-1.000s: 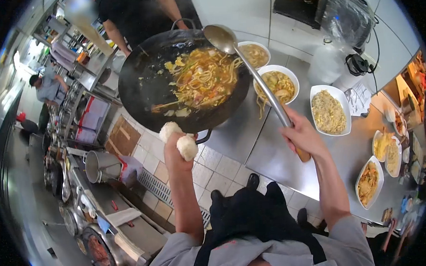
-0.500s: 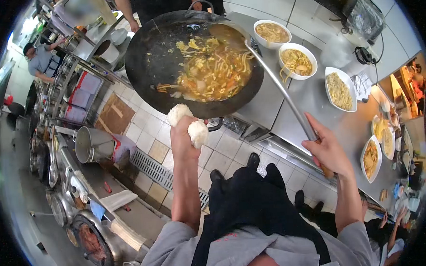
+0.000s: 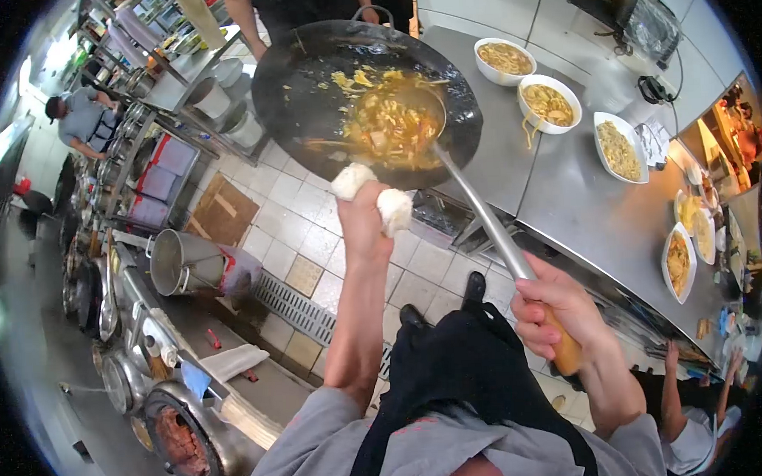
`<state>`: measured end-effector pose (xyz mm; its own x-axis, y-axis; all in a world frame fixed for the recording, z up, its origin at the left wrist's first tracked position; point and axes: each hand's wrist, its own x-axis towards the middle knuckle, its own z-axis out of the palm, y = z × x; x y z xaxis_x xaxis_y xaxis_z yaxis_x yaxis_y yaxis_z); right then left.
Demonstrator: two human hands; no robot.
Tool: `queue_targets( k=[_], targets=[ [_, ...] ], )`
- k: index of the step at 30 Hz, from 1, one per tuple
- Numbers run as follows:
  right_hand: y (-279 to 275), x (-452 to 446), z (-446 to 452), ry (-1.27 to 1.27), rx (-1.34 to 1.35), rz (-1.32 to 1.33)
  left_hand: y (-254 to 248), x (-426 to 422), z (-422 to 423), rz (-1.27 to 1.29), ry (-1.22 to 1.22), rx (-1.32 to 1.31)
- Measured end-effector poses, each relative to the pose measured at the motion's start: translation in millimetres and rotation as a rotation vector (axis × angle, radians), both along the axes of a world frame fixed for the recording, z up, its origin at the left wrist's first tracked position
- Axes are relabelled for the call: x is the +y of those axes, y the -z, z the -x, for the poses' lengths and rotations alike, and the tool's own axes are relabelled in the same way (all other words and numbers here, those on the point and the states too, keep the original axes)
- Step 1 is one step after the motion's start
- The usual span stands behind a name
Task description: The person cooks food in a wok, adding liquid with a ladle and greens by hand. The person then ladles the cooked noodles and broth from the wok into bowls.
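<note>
My left hand is closed around a bunched white cloth at the near rim of a big black wok; the wok's near handle is hidden there. The wok tilts toward me, with noodles and vegetables in brown sauce pooled in its near right part. In my right hand is the wooden grip of a long metal ladle, fingers wrapped round it. The ladle's bowl sits down among the noodles. Across the wok, another person's hand is beside the far loop handle.
On the steel counter to the right stand two round bowls of noodles and a squarish dish of noodles. Filled dishes lie further along. At left are a metal pot and a lidded cooker. Other people work nearby.
The ladle's bowl has gone from the wok's right rim down into the noodles, which are gathered closer together. My right hand has shifted left and wraps the grip more fully. The view has shifted slightly.
</note>
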<state>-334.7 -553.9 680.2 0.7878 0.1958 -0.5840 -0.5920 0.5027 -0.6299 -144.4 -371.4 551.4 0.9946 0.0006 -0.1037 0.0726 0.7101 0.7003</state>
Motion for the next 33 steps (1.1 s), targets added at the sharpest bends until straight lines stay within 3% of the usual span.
queue_targets(
  k=[3,6,10,11,15,22,31,33],
  targets=[
    [9.4,-4.9,3.5,0.082,0.121,-0.586,-1.3,5.7,6.3,-0.043,0.014,0.045],
    [25.5,-18.6,2.2,0.070,0.152,-0.935,-2.1,15.4,18.2,-0.119,-0.020,0.123],
    [51.1,-41.1,3.8,0.039,0.143,-1.150,-14.3,27.0,36.0,-0.148,0.034,0.233],
    [50.8,-47.8,4.4,0.002,0.082,-1.161,3.6,38.8,34.1,-0.134,0.095,0.242],
    [21.5,-82.4,7.7,0.101,0.143,-1.056,-14.5,10.7,47.3,-0.028,0.056,0.311],
    [-14.3,-143.9,17.0,0.198,-0.062,-0.927,-14.6,-62.1,28.3,0.094,0.128,0.264],
    [-35.0,-230.9,15.8,0.364,-0.323,-0.880,-33.9,-135.8,-11.5,-0.043,0.036,0.233],
    [-32.2,-247.4,12.8,0.403,-0.310,-0.734,-44.7,-147.0,-16.0,-0.094,-0.003,0.219]
  ],
)
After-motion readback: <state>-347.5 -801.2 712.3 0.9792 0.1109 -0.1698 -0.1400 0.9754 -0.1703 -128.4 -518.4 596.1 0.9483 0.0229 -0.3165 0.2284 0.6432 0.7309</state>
